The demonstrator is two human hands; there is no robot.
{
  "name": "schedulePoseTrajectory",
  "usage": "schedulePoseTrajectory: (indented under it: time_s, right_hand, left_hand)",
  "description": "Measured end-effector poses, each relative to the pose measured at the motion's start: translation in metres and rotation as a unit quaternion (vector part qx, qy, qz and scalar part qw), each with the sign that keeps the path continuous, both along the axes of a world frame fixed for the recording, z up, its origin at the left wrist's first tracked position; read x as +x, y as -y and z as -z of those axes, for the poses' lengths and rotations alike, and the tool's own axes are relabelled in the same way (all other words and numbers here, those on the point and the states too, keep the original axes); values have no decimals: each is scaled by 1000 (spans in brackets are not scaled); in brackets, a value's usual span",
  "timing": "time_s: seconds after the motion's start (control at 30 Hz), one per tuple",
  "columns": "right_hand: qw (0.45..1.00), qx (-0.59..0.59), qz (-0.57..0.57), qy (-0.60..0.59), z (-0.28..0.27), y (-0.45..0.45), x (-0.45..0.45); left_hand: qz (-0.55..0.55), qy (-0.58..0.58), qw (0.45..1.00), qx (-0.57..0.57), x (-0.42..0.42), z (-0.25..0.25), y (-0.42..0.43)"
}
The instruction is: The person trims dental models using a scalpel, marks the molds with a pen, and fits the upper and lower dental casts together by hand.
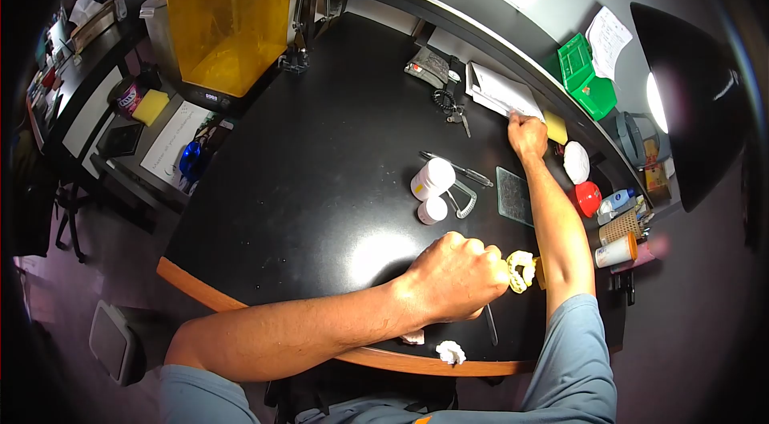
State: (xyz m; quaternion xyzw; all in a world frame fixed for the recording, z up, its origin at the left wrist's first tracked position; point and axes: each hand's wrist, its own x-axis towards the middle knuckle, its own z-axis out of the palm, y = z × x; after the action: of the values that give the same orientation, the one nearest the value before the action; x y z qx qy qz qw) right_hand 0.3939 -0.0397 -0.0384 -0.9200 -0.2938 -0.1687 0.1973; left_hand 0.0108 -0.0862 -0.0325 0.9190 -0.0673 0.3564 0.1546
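Observation:
My left hand (458, 278) is closed in a fist over the front of the black desk, knuckles up. Right beside its fingers is a yellow dental cast (521, 272); whether the fingers grip it is hidden. A slim metal tool (490, 326) shows below the fist. My right hand (529, 135) reaches far across to a stack of white papers (501, 90), its curled fingers at the near corner. Whether they pinch it is hard to see. A yellow sponge-like block (554, 127) sits just right of that hand.
Two white jars (432, 178), a pen (456, 168), a caliper gauge (462, 199) and a glass plate (513, 196) lie mid-desk. Keys (458, 118) rest further back. A black lamp shade (689, 103) overhangs the right; an amber-covered printer (228, 23) stands left.

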Motion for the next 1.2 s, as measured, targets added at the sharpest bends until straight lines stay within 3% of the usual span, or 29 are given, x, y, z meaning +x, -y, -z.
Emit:
schedulePoseTrajectory:
  time_s: [0.07, 0.3, 0.33, 0.53, 0.7, 0.83, 0.97, 1.0, 1.13, 1.2]
  right_hand:
    - [999, -38, -11, -18, 8, 1, 4]
    - [999, 11, -37, -4, 19, 4, 15]
    - [997, 2, -35, -74, 12, 4, 17]
    - [991, -30, -50, -120, -4, 5, 14]
    - [995, -62, -67, -38, 6, 9, 32]
    - [969, -174, -160, -66, -5, 21, 37]
    - [940, -197, -224, -167, -35, 50, 20]
    - [941, -205, -238, -127, -51, 62, -2]
    - [927, -111, -342, -111, -63, 98, -31]
    - [912, -121, -377, -103, -68, 101, -63]
  left_hand:
    - [2, -5, 1000, 4, 0, 0, 0]
    - [12, -6, 1000, 5, 0, 0, 0]
    - [13, -7, 1000, 6, 0, 0, 0]
    - [6, -14, 1000, 8, 0, 1, -1]
    - [-11, -65, 998, -18, -1, -7, -5]
    - [-96, 70, 991, -54, 6, -9, -25]
    - [-159, 124, 976, -81, 5, -24, -39]
    - [-160, 132, 974, -90, 6, -26, -42]
    - [-153, 151, 971, -102, 5, -35, -52]
    - [-146, 150, 972, -106, 4, -35, -52]
